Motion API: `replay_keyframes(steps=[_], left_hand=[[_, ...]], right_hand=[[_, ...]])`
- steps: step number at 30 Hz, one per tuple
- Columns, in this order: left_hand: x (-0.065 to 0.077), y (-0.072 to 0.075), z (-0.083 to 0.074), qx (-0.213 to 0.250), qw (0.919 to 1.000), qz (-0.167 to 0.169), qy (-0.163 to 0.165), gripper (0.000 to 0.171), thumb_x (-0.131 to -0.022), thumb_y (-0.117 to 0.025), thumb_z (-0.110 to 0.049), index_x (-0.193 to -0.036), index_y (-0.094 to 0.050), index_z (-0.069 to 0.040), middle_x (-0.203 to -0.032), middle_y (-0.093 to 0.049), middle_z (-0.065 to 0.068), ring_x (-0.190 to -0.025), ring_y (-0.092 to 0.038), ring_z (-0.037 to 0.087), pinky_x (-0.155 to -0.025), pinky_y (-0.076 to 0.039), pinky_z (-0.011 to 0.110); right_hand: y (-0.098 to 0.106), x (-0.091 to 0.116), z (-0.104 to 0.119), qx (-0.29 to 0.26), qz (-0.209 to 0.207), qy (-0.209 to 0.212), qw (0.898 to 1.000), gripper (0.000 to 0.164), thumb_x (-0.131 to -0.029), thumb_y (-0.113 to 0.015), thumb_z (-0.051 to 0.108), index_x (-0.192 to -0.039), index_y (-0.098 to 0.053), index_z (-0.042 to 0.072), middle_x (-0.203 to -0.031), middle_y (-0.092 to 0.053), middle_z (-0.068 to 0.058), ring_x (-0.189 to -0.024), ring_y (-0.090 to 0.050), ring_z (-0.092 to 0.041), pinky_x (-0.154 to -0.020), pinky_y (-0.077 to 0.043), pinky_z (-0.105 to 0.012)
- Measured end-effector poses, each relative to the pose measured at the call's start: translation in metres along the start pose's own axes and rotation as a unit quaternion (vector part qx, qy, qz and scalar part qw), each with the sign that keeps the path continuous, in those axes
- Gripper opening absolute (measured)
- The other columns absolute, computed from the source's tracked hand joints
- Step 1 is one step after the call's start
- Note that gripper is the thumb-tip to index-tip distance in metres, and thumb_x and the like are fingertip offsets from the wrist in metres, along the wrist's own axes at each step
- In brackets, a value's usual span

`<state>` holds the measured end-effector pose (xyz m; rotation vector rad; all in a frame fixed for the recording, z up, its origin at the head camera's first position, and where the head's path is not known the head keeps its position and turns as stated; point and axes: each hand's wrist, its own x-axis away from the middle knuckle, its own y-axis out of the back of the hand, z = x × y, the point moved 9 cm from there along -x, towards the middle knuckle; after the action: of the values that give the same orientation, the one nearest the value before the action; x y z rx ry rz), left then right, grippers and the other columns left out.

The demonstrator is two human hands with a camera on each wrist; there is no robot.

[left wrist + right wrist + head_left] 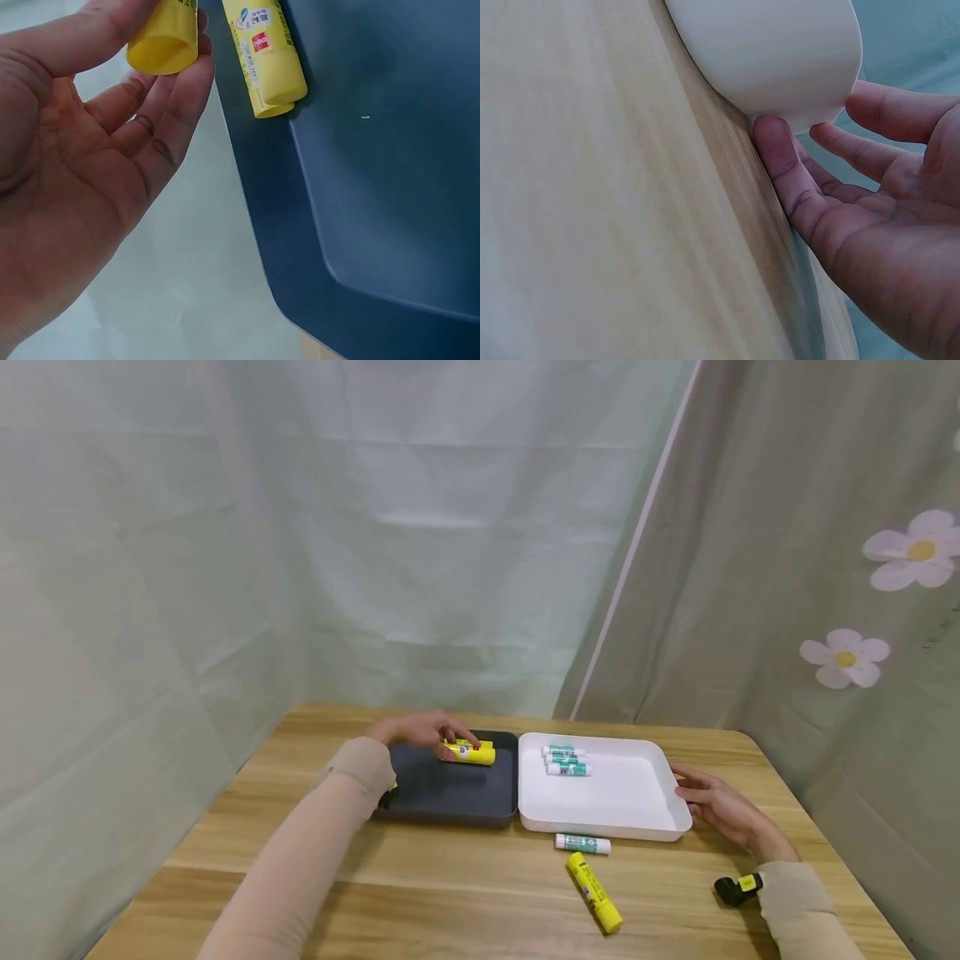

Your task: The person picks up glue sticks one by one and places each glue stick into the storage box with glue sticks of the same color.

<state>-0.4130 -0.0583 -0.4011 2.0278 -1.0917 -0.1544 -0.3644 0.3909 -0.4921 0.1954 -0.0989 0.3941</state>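
My left hand (423, 732) grips a yellow glue stick (166, 39) over the far part of the dark tray (450, 792). Beside it, more yellow glue sticks (268, 56) lie against that tray's wall, partly overlapping. At the right end of the white tray (630, 802), my right hand (726, 808) touches the outer wall with thumb and fingertips. Several white-and-green glue sticks (567, 769) lie grouped inside the white tray. On the table in front are another white-and-green glue stick (582, 844) and a yellow glue stick (594, 892).
Both trays stand side by side on a wooden table (465, 893), near its far edge. Pale curtains (465, 568) hang behind the table and a flowered grey one (750, 610) on the right.
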Motion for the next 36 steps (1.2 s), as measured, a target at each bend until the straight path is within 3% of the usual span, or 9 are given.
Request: replay_keyframes(steps=[6,10,17,28,36], left_hand=[[-0.005,-0.003,0.008,0.006,0.9999,0.014,0.006,0.046,-0.1,-0.064,-0.001,-0.146,-0.061,-0.007,-0.156,-0.048,0.017,-0.141,-0.045,0.047,-0.102,-0.052,0.043],[-0.007,-0.003,0.011,-0.004,0.9999,0.015,0.005,0.046,-0.1,-0.064,0.0,-0.146,-0.06,-0.005,-0.157,-0.047,0.018,-0.141,-0.044,0.048,-0.102,-0.053,0.043],[-0.01,-0.004,0.014,-0.012,0.9996,0.009,0.023,0.047,-0.1,-0.063,0.0,-0.146,-0.062,-0.009,-0.158,-0.046,0.016,-0.141,-0.044,0.045,-0.102,-0.052,0.043],[-0.018,-0.004,0.021,-0.05,0.9983,0.005,0.032,0.041,-0.1,-0.067,0.001,-0.14,-0.066,-0.006,-0.157,-0.046,0.02,-0.14,-0.048,0.046,-0.096,-0.056,0.035],[-0.023,-0.009,0.02,-0.076,0.9959,-0.001,0.048,0.037,-0.098,-0.07,-0.001,-0.133,-0.072,-0.011,-0.154,-0.051,0.016,-0.137,-0.052,0.043,-0.099,-0.054,0.036]], right_hand=[[-0.003,-0.001,-0.003,-0.003,0.002,-0.008,1.0,0.072,-0.11,-0.051,0.014,-0.161,-0.008,-0.011,-0.146,-0.043,-0.016,-0.111,-0.061,-0.007,-0.092,-0.055,-0.027],[-0.004,-0.001,-0.002,0.001,0.005,-0.001,1.0,0.071,-0.11,-0.05,0.014,-0.161,-0.006,-0.012,-0.15,-0.037,-0.025,-0.111,-0.061,-0.007,-0.093,-0.054,-0.026],[-0.003,-0.001,0.001,0.002,0.0,-0.003,1.0,0.071,-0.11,-0.049,0.013,-0.161,-0.006,-0.011,-0.152,-0.033,-0.031,-0.11,-0.06,-0.006,-0.092,-0.054,-0.026],[-0.001,-0.002,0.002,0.002,0.001,0.004,1.0,0.071,-0.11,-0.05,0.012,-0.161,-0.008,-0.012,-0.14,-0.047,-0.011,-0.11,-0.061,-0.007,-0.092,-0.055,-0.025],[0.0,-0.001,0.002,0.003,-0.004,-0.003,1.0,0.071,-0.11,-0.05,0.013,-0.161,-0.008,-0.011,-0.145,-0.044,-0.015,-0.11,-0.062,-0.006,-0.092,-0.055,-0.026]])
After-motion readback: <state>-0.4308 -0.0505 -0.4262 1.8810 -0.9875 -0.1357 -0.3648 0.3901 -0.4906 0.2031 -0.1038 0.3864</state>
